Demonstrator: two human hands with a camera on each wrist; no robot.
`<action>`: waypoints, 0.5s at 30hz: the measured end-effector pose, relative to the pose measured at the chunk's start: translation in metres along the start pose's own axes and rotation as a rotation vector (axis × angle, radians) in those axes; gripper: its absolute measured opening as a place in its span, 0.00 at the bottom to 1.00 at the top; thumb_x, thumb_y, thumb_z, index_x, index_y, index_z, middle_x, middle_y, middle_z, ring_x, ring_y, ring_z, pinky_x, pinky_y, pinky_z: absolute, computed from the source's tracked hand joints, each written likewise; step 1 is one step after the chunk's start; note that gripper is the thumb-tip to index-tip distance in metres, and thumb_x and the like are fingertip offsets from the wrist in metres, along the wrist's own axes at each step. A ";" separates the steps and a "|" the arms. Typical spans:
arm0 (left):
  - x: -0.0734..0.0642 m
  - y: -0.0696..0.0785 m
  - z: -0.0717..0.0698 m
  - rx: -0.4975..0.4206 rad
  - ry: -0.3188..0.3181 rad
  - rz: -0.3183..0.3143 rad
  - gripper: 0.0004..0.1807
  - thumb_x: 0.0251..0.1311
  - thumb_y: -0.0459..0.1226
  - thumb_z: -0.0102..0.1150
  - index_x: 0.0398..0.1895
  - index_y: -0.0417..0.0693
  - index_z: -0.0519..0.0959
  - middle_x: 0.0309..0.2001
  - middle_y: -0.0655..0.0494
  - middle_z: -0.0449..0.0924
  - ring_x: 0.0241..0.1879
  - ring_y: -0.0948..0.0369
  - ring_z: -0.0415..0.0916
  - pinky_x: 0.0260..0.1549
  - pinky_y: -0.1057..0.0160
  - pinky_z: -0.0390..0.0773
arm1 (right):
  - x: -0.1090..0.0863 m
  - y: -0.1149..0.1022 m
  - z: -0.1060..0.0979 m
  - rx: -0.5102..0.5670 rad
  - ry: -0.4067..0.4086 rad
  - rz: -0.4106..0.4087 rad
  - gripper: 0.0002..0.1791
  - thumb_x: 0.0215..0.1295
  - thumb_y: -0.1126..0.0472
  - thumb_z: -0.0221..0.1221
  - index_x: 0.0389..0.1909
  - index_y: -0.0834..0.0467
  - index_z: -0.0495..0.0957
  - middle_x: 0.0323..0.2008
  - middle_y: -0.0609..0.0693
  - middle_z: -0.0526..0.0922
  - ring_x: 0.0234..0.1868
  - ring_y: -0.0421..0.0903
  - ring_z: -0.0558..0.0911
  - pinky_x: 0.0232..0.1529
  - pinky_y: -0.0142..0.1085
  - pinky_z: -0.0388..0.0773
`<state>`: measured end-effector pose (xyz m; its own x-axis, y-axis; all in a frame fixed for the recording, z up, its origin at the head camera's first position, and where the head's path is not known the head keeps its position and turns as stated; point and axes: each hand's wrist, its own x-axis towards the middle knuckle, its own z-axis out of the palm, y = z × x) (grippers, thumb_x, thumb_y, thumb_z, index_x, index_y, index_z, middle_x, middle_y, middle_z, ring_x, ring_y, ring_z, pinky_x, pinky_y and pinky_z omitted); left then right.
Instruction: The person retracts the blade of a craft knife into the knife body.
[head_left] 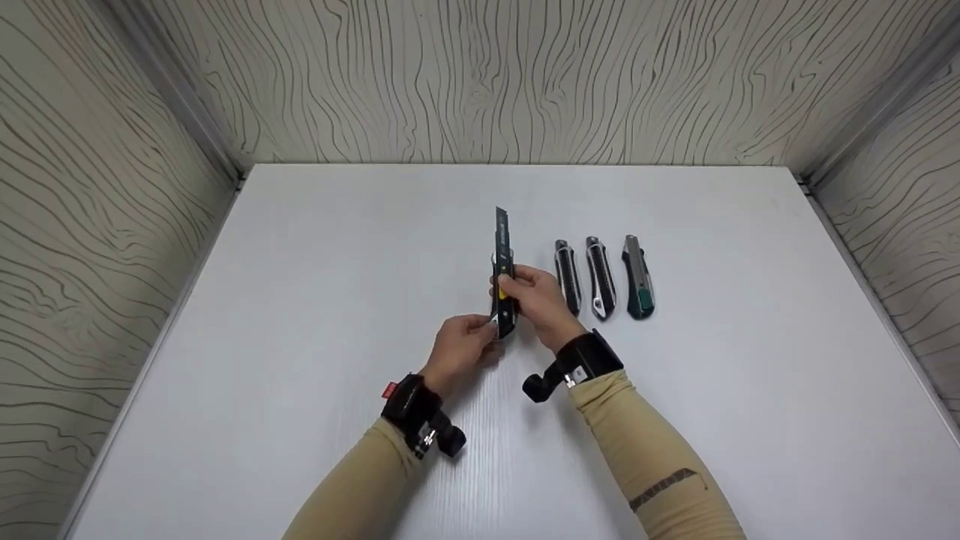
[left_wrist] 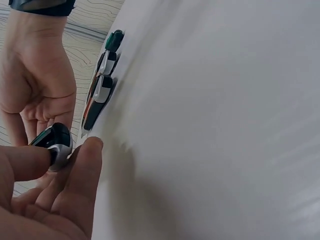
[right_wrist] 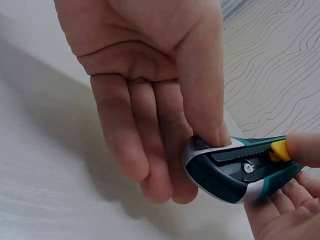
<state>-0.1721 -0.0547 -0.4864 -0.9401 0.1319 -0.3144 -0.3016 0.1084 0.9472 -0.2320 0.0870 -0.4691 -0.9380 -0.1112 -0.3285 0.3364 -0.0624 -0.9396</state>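
A utility knife (head_left: 505, 324) with a black, green and silver body is held upright above the table, its long dark blade (head_left: 502, 229) out of the far end. My right hand (head_left: 541, 300) grips the body, with the thumb against the yellow slider (right_wrist: 280, 150). At the near end, my left hand (head_left: 459, 346) pinches the butt (left_wrist: 61, 142) between thumb and fingers. In the right wrist view, the left thumb presses on the silver edge while other left fingers hang loose below. Only the rear part of the knife shows in both wrist views.
To the right lie three more utility knives in a row: one black and silver (head_left: 568, 279), a similar one (head_left: 600, 277) and one with a green slider (head_left: 638, 281). The white table (head_left: 337, 225) meets patterned walls (head_left: 480, 82) at the back and sides.
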 end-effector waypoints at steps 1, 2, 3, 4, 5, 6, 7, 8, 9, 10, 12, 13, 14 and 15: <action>0.000 -0.001 0.000 -0.016 -0.013 -0.008 0.15 0.69 0.34 0.50 0.48 0.29 0.79 0.38 0.36 0.85 0.30 0.60 0.82 0.34 0.63 0.84 | 0.000 0.000 0.000 -0.002 0.000 0.002 0.21 0.69 0.63 0.56 0.61 0.67 0.71 0.55 0.65 0.81 0.42 0.42 0.84 0.46 0.31 0.79; 0.000 -0.001 0.000 -0.025 -0.021 -0.015 0.15 0.69 0.34 0.49 0.48 0.30 0.80 0.38 0.37 0.85 0.30 0.60 0.82 0.34 0.63 0.84 | 0.000 0.001 -0.001 -0.002 -0.001 0.004 0.21 0.69 0.63 0.56 0.61 0.67 0.71 0.55 0.65 0.80 0.42 0.42 0.84 0.46 0.31 0.79; 0.000 -0.001 0.000 -0.029 -0.025 -0.016 0.15 0.69 0.34 0.49 0.47 0.30 0.80 0.38 0.37 0.85 0.31 0.60 0.82 0.35 0.62 0.84 | 0.000 0.001 -0.001 -0.004 -0.004 0.005 0.21 0.70 0.63 0.56 0.61 0.67 0.71 0.55 0.65 0.80 0.42 0.42 0.84 0.45 0.31 0.79; 0.000 -0.002 0.000 -0.032 -0.028 -0.014 0.15 0.70 0.34 0.49 0.46 0.30 0.80 0.37 0.37 0.85 0.30 0.60 0.82 0.35 0.62 0.84 | 0.001 0.001 -0.002 -0.003 -0.005 0.007 0.21 0.70 0.63 0.56 0.61 0.67 0.71 0.56 0.66 0.80 0.42 0.42 0.84 0.45 0.30 0.79; 0.000 -0.002 0.001 -0.030 -0.028 -0.013 0.15 0.70 0.34 0.49 0.45 0.30 0.81 0.36 0.38 0.84 0.30 0.60 0.82 0.34 0.62 0.84 | 0.000 0.001 -0.002 0.000 -0.006 0.008 0.21 0.70 0.63 0.55 0.61 0.67 0.71 0.56 0.66 0.79 0.42 0.42 0.84 0.45 0.30 0.79; 0.000 -0.002 0.001 -0.030 -0.024 -0.013 0.15 0.70 0.34 0.49 0.44 0.31 0.81 0.36 0.39 0.84 0.30 0.61 0.82 0.34 0.63 0.84 | 0.000 0.001 -0.002 0.007 -0.007 0.008 0.21 0.70 0.63 0.55 0.61 0.66 0.71 0.56 0.66 0.79 0.42 0.42 0.84 0.45 0.30 0.79; -0.001 -0.002 0.001 -0.031 -0.017 -0.010 0.14 0.70 0.34 0.49 0.43 0.31 0.82 0.35 0.40 0.84 0.30 0.61 0.81 0.34 0.63 0.84 | 0.000 0.001 -0.002 0.014 -0.007 0.009 0.21 0.70 0.63 0.55 0.61 0.66 0.71 0.56 0.66 0.79 0.43 0.42 0.84 0.45 0.30 0.79; -0.001 -0.001 0.001 -0.033 -0.010 -0.008 0.14 0.69 0.34 0.49 0.42 0.32 0.82 0.34 0.41 0.84 0.29 0.61 0.81 0.33 0.63 0.84 | 0.000 0.001 -0.002 0.019 -0.009 0.008 0.21 0.70 0.63 0.55 0.61 0.66 0.71 0.56 0.66 0.79 0.43 0.42 0.84 0.46 0.30 0.79; -0.001 -0.001 0.002 -0.034 -0.005 -0.001 0.14 0.69 0.34 0.50 0.42 0.32 0.82 0.34 0.41 0.84 0.29 0.61 0.81 0.33 0.64 0.84 | 0.000 0.001 -0.002 0.025 -0.010 0.006 0.21 0.70 0.63 0.55 0.61 0.66 0.71 0.57 0.66 0.79 0.43 0.42 0.84 0.46 0.30 0.79; -0.001 -0.001 0.002 -0.036 -0.002 0.003 0.14 0.69 0.34 0.50 0.41 0.32 0.82 0.33 0.42 0.84 0.29 0.61 0.81 0.32 0.64 0.84 | 0.000 0.001 -0.002 0.031 -0.008 0.004 0.21 0.70 0.64 0.55 0.61 0.66 0.71 0.57 0.65 0.79 0.44 0.43 0.84 0.46 0.31 0.79; -0.001 -0.001 0.003 -0.045 0.003 0.008 0.14 0.69 0.34 0.50 0.40 0.32 0.82 0.31 0.43 0.84 0.28 0.61 0.81 0.31 0.64 0.83 | 0.000 0.001 -0.001 0.043 0.000 0.002 0.20 0.70 0.64 0.55 0.60 0.66 0.72 0.56 0.65 0.80 0.44 0.43 0.84 0.46 0.31 0.80; -0.001 -0.001 0.003 -0.046 0.005 0.012 0.14 0.69 0.34 0.50 0.40 0.31 0.82 0.31 0.44 0.84 0.28 0.61 0.80 0.31 0.65 0.83 | 0.000 0.001 0.000 0.043 0.002 0.001 0.20 0.70 0.65 0.55 0.60 0.66 0.72 0.56 0.64 0.80 0.45 0.44 0.84 0.46 0.31 0.79; 0.000 -0.001 0.003 -0.045 0.007 0.015 0.14 0.69 0.34 0.50 0.40 0.31 0.82 0.30 0.44 0.84 0.28 0.61 0.80 0.31 0.65 0.83 | 0.000 0.001 0.000 0.043 0.005 0.000 0.20 0.70 0.65 0.55 0.60 0.66 0.72 0.56 0.64 0.80 0.45 0.44 0.84 0.46 0.31 0.79; 0.000 -0.002 0.002 -0.042 0.007 0.019 0.14 0.69 0.34 0.50 0.40 0.31 0.82 0.30 0.44 0.84 0.28 0.61 0.80 0.30 0.64 0.83 | 0.001 0.001 0.001 0.043 0.008 0.000 0.20 0.70 0.65 0.55 0.60 0.66 0.72 0.56 0.64 0.80 0.45 0.44 0.84 0.46 0.31 0.79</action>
<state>-0.1707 -0.0525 -0.4881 -0.9468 0.1265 -0.2959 -0.2897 0.0649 0.9549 -0.2323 0.0860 -0.4699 -0.9386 -0.1028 -0.3292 0.3394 -0.1055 -0.9347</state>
